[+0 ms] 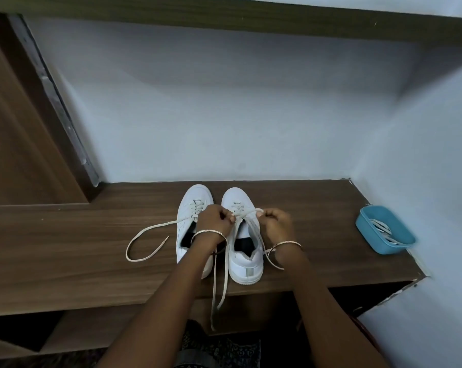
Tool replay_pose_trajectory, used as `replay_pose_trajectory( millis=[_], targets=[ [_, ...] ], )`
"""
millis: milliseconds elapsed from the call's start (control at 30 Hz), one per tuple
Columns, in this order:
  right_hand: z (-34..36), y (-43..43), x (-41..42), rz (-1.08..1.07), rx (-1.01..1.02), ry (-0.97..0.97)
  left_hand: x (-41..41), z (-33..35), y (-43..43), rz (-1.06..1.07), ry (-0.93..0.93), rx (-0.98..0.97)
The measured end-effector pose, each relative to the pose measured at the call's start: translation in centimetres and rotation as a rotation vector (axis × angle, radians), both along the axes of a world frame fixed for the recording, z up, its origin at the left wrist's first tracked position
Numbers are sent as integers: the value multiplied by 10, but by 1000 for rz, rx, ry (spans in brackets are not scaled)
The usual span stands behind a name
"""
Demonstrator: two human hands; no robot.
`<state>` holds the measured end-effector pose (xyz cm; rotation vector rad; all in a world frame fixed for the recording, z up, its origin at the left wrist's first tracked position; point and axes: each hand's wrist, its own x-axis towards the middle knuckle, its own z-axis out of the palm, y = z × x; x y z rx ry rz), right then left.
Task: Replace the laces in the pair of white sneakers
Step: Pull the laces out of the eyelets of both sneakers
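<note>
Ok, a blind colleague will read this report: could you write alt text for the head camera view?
The left hand and the right hand pinch the lace of the right-hand white sneaker on a wooden bench. The other sneaker trails a loose lace, and a blue tub to the right holds more laces.

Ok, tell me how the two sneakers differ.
The left sneaker has its lace trailing on the shelf; the right sneaker has its lace pinched by the left hand and right hand. The left forearm hides the left sneaker's heel; the right sneaker's heel shows. Both are white, toes toward the wall.
</note>
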<state>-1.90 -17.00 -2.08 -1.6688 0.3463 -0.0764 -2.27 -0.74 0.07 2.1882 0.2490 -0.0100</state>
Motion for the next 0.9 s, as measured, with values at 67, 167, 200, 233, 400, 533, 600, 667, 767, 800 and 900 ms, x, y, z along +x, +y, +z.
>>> replay_pose_trajectory(
  millis=[67, 167, 200, 233, 400, 533, 600, 667, 767, 800, 900],
  targets=[
    [3, -5, 1, -44, 234, 113, -1, 4, 3, 27, 119, -165],
    [22, -18, 0, -123, 535, 202, -2, 25, 9, 110, 270, -611],
    [27, -29, 1, -137, 588, 214, -2, 33, 16, 149, 280, -753],
    [32, -39, 0, -165, 639, 208, -2, 42, 25, 189, 268, -877],
    [32, -94, -4, -507, 649, 225, 0, 55, 77, 463, 151, -1045],
    [21, -107, -5, -580, 485, 296, 0, 48, 89, 559, 103, -915],
    [17, -97, -6, -535, 270, 322, -1, 40, 80, 488, 58, -714],
    [17, -80, -7, -505, 15, 288, -2, 32, 63, 314, -61, -451],
    [25, -45, -9, -274, -143, 130, -6, 28, 27, -151, -199, -72],
    [26, -36, -8, -144, -205, 83, -7, 26, 14, -299, -242, 90],
    [21, -19, -4, 137, -416, 31, -8, 21, -19, -492, -274, 683]
  ],
)
